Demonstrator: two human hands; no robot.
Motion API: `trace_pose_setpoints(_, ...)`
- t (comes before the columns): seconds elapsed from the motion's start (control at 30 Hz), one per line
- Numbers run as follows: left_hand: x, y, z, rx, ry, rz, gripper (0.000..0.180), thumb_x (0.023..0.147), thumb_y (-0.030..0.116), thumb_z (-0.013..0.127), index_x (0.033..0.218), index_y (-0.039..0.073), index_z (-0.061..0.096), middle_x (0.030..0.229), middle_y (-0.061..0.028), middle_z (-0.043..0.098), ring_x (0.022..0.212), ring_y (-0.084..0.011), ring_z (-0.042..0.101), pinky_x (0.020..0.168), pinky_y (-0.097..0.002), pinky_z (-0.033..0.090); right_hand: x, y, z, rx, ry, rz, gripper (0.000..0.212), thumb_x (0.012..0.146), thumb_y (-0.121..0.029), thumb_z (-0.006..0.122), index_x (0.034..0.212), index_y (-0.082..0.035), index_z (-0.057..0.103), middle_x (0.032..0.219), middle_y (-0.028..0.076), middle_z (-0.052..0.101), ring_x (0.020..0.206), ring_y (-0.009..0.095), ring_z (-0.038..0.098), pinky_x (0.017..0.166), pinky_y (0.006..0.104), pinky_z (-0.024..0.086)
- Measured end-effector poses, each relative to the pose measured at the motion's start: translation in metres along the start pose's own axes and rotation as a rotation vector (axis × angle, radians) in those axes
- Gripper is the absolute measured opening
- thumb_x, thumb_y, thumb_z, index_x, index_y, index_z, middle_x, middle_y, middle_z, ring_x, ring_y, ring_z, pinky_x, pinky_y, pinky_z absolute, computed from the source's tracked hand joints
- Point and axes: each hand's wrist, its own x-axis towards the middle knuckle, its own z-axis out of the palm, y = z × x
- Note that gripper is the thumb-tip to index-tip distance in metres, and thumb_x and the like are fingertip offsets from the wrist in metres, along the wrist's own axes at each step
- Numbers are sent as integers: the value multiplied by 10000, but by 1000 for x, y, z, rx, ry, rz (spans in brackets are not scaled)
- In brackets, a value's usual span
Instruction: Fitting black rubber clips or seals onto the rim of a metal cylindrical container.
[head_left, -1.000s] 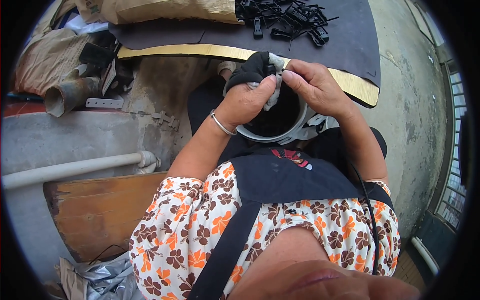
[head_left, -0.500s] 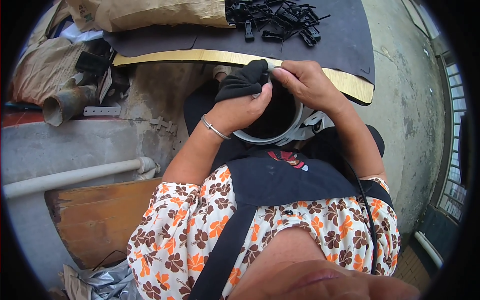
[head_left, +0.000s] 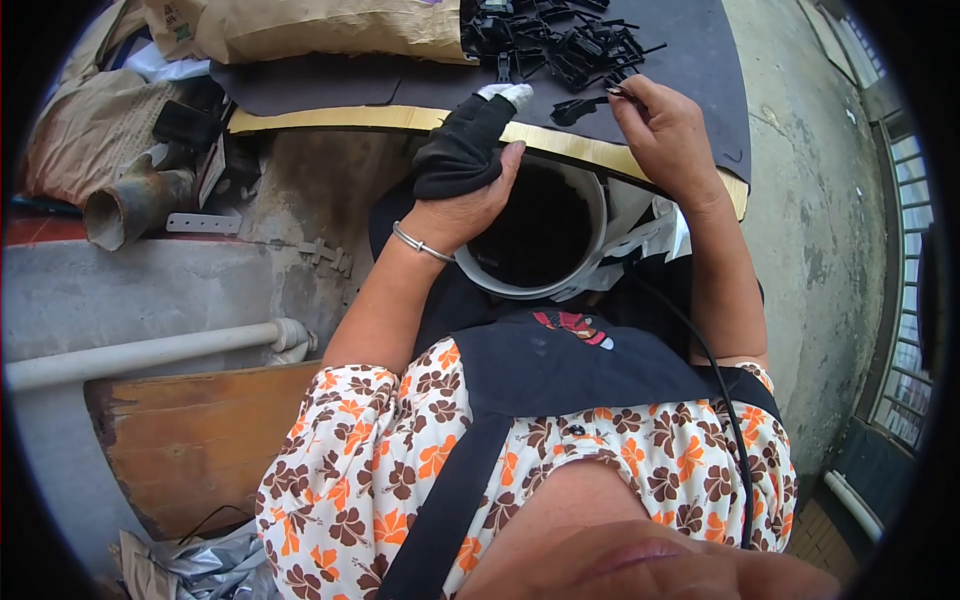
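My right hand (head_left: 665, 135) is over the dark table mat, with thumb and forefinger pinched on a small black plastic piece (head_left: 622, 94), mostly hidden by the fingers. Just left of those fingertips lies another black plastic piece (head_left: 575, 109). My left hand (head_left: 465, 155) wears a black glove with white coverings at the fingertips. Its fingers reach over the table's front edge and its thumb stands apart; I see nothing held in it. Beyond both hands is a pile of black plastic clip-like parts (head_left: 570, 45). A white bucket (head_left: 600, 225) with dark contents stands below, between my knees.
The table (head_left: 330, 119) has a gold-coloured front edge. A brown paper sack (head_left: 330, 30) lies on its far left. To the left are a rusty pipe fitting (head_left: 130, 205), a white pipe (head_left: 150, 355) and a wooden board (head_left: 200, 430). A black cable (head_left: 715, 360) hangs over my apron.
My hands were together over the bucket and have separated. The right went up and right to the parts on the mat; the left moved slightly left and its fingers extended toward the table.
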Motion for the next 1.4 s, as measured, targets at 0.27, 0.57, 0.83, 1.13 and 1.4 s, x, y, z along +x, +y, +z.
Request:
trace_pose_setpoints(0.27, 12, 28, -10, -277, -366, 268, 373, 747, 31, 693, 1106, 52, 591, 990, -116, 645, 862, -206, 632, 756, -293, 498, -10, -14, -2, 1018, -709, 465, 145, 903, -190, 551, 878, -49, 577, 675, -87, 483, 522, -23, 359, 440, 148, 249)
trace_pose_setpoints(0.57, 0, 23, 9, -592, -176, -400, 376, 904, 169, 548, 1229, 5, 457, 672, 6, 566, 510, -31, 482, 461, -173, 387, -19, -48, 4, 465, -187, -337, 169, 765, -56, 692, 879, -28, 570, 703, 5, 520, 592, 39, 417, 500, 198, 346)
trace_pose_setpoints(0.83, 0, 27, 8, -456, -352, -231, 341, 841, 138, 535, 1148, -7, 501, 795, -104, 624, 710, -204, 594, 696, -312, 480, -20, -37, 12, 636, -232, 270, 164, 851, -117, 633, 760, -30, 528, 656, -55, 451, 604, 30, 382, 527, 188, 339)
trace_pose_setpoints(1.13, -3, 26, 15, -297, -157, -164, 307, 825, 139, 519, 1099, 3, 542, 855, -149, 633, 767, -285, 614, 704, -340, 475, -22, -41, 8, 438, -381, 118, 273, 931, -217, 509, 783, 13, 504, 603, 9, 416, 583, 80, 358, 525, 250, 359)
trace_pose_setpoints(1.4, 1, 41, 1, -384, -305, -374, 361, 831, 53, 535, 1184, -23, 516, 960, -115, 635, 844, -167, 597, 786, -272, 460, -27, -42, 9, 580, -344, 138, 266, 934, -196, 500, 770, 12, 525, 602, -21, 438, 592, 60, 377, 523, 242, 363)
